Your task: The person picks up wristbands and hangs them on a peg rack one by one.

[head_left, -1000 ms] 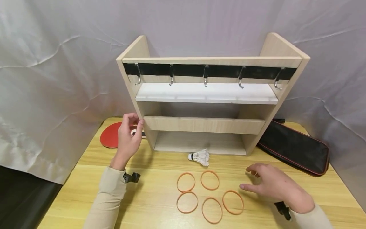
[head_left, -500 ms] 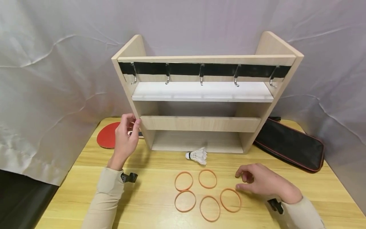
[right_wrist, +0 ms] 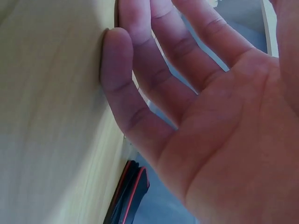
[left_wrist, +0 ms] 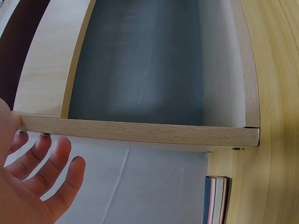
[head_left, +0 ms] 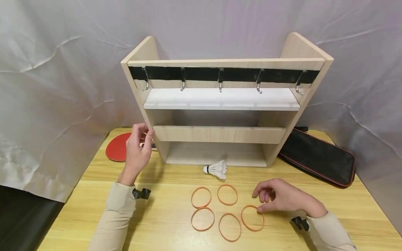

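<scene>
At the left side panel of a pale wooden shelf rack (head_left: 220,135), my left hand (head_left: 137,153) holds the panel's front edge, thumb tip at the front and fingers along its outer face. The left wrist view shows these fingers (left_wrist: 58,161) slightly bent against the wood. My right hand (head_left: 287,197) is low over the table, its fingers loosely bent and its thumb tip right at the rim of the rightmost orange ring (head_left: 252,230). To its left lie several more thin orange rings, including a lower middle one (head_left: 230,241). No object shows between the right fingers (right_wrist: 117,60).
A white shuttlecock (head_left: 216,169) lies in front of the rack. Several metal hooks (head_left: 221,85) hang along its black strip. A red table tennis bat (head_left: 117,148) lies behind the left hand, and a black case (head_left: 317,157) sits to the right on the wooden table (head_left: 169,223).
My right hand has moved left, from beside the rings to the rim of the rightmost one. The left hand keeps its place at the panel. The head view has shifted slightly.
</scene>
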A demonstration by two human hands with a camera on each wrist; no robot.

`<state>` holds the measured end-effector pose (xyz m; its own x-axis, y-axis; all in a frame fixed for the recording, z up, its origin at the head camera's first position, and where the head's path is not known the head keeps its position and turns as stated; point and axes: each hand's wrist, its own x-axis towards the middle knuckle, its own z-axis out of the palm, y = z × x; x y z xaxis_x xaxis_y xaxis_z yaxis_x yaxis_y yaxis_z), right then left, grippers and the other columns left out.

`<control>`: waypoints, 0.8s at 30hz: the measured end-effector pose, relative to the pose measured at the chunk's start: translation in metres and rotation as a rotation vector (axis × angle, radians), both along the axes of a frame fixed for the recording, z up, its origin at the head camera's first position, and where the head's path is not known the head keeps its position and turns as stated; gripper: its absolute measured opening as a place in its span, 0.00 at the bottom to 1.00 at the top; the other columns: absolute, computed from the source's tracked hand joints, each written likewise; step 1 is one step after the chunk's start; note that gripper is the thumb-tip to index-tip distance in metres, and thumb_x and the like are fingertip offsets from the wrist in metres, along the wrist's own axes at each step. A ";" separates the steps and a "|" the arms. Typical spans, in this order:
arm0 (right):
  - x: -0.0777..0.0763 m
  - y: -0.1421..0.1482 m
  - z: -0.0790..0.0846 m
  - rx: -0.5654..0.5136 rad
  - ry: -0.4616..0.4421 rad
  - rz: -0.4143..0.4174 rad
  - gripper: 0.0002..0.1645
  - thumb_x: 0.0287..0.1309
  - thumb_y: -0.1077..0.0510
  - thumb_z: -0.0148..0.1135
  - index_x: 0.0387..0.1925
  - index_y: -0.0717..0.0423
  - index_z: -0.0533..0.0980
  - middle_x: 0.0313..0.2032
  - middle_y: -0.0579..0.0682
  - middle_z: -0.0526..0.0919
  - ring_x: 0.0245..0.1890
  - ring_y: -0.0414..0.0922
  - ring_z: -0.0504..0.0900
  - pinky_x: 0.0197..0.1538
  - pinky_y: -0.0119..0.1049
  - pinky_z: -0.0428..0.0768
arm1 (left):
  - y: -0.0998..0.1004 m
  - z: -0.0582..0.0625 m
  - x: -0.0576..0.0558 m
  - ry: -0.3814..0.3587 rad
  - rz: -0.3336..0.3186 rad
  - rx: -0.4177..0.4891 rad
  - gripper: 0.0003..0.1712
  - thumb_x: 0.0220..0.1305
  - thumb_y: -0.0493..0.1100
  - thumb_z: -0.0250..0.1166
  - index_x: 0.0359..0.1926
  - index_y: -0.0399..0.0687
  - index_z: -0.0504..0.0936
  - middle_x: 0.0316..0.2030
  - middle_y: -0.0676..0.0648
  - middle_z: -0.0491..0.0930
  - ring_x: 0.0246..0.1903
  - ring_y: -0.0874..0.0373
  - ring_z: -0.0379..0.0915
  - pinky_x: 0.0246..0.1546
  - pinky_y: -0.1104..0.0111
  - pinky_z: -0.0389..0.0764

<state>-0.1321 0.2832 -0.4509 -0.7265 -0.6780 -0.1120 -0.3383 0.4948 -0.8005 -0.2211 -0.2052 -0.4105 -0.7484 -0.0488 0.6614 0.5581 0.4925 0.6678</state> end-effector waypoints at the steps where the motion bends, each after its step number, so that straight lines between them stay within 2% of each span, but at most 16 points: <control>1: 0.001 -0.001 0.000 -0.004 -0.008 0.004 0.18 0.62 0.51 0.82 0.48 0.53 0.86 0.32 0.47 0.85 0.31 0.38 0.80 0.33 0.29 0.78 | 0.000 0.000 0.000 -0.005 -0.002 0.001 0.10 0.81 0.35 0.62 0.55 0.31 0.75 0.41 0.37 0.84 0.32 0.61 0.78 0.32 0.83 0.80; 6: 0.003 -0.005 0.000 -0.021 -0.026 0.017 0.16 0.61 0.52 0.83 0.46 0.53 0.87 0.32 0.48 0.84 0.31 0.38 0.78 0.32 0.29 0.78 | 0.001 0.002 0.000 -0.021 -0.006 0.004 0.12 0.81 0.36 0.62 0.56 0.30 0.74 0.41 0.37 0.83 0.33 0.66 0.77 0.31 0.83 0.81; 13: 0.002 -0.008 -0.007 -0.006 0.044 0.016 0.07 0.62 0.55 0.82 0.38 0.47 0.88 0.30 0.45 0.83 0.29 0.29 0.74 0.31 0.27 0.77 | 0.000 0.002 0.001 -0.028 -0.007 0.012 0.11 0.81 0.35 0.61 0.56 0.30 0.73 0.41 0.37 0.83 0.32 0.68 0.76 0.31 0.83 0.80; 20: 0.004 -0.010 -0.007 -0.025 0.140 0.033 0.06 0.63 0.59 0.81 0.34 0.44 0.89 0.30 0.40 0.85 0.30 0.27 0.76 0.31 0.26 0.78 | -0.001 0.000 0.001 -0.043 -0.010 0.017 0.13 0.82 0.36 0.62 0.57 0.31 0.73 0.43 0.37 0.83 0.33 0.66 0.77 0.31 0.82 0.81; 24: 0.003 -0.009 -0.006 -0.031 0.142 0.031 0.05 0.65 0.58 0.79 0.34 0.45 0.88 0.28 0.39 0.85 0.29 0.27 0.76 0.30 0.27 0.79 | -0.001 0.000 0.000 -0.027 -0.012 0.012 0.12 0.81 0.36 0.62 0.55 0.30 0.73 0.42 0.37 0.83 0.33 0.67 0.77 0.31 0.83 0.81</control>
